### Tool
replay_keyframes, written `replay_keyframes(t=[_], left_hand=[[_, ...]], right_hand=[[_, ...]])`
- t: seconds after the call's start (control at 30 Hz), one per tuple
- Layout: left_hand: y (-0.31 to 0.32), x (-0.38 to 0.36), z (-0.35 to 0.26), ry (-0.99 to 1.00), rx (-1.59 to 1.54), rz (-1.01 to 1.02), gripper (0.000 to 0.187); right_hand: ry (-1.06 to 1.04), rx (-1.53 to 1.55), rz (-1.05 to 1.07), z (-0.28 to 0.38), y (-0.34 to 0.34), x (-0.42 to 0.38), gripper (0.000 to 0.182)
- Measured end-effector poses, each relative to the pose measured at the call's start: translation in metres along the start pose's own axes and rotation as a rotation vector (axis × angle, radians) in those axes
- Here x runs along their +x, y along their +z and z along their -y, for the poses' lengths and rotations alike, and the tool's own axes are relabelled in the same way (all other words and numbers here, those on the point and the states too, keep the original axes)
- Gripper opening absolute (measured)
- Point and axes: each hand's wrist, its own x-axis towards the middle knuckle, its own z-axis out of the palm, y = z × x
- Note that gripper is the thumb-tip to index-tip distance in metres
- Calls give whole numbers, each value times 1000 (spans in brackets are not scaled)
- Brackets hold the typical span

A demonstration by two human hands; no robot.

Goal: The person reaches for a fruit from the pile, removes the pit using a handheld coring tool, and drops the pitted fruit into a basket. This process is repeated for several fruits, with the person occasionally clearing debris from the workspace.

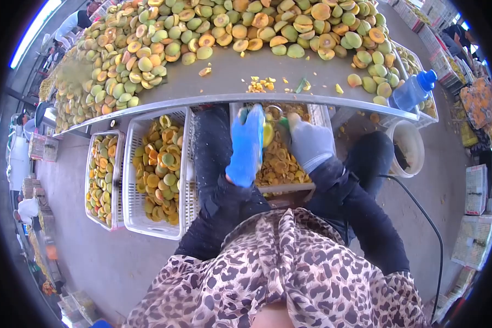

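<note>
My left hand [247, 145], in a blue glove, is closed around a yellow-green fruit that looks like a peach [268, 134]. My right hand [310, 138], in a grey glove, is closed close beside it. A curved metal loop [275, 107] shows between the hands, seemingly part of a tool in my right fingers; its handle is hidden. Both hands are over a white crate [290, 188] between my knees, which holds yellow-orange scraps [281, 167]. Just beyond them runs the metal edge of the table [213, 82], heaped with halved peaches [259, 21].
To the left, a white basket [127, 210] and a narrower crate [88, 205] hold peach halves. A blue bottle [407, 94] stands at the table's right corner, above a white bucket [418, 143]. A black cable [429, 218] crosses the floor. Other people [82, 19] are further off.
</note>
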Motion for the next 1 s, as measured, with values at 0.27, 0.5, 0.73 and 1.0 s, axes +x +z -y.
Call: replay_keyframes(t=[0.27, 0.5, 0.73, 1.0], left_hand=[[-117, 2, -62, 619, 1841, -464, 18], [-57, 230, -11, 593, 1213, -45, 43], [-24, 331, -8, 438, 1821, 375, 49], [-22, 214, -14, -247, 583, 263, 33]], right_hand=[[145, 66, 349, -63, 55, -24, 41], [-16, 273, 464, -30, 70, -28, 39], [-38, 308, 655, -43, 67, -10, 39], [20, 1028, 175, -21, 25, 30, 26]])
